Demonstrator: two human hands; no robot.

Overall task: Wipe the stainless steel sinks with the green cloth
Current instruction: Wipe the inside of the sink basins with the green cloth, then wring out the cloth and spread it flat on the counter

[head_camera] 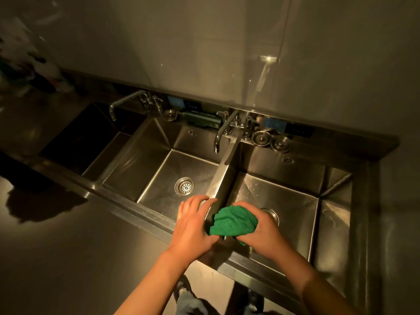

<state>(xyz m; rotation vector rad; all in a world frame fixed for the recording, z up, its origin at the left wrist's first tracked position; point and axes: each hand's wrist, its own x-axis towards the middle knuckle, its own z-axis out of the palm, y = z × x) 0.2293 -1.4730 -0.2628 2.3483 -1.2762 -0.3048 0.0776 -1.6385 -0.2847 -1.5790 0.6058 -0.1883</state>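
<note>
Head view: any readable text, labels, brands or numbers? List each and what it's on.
No text can be read in this view.
Blue labels and on the back ledge: print too small and blurred.
Dark labels and beside them: faint marks only, unreadable.
Green cloth, faucets, drain: no marking visible.

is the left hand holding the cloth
No, the bunched green cloth is gripped by the right hand, while the left hand rests open on the divider between the sinks.
</note>
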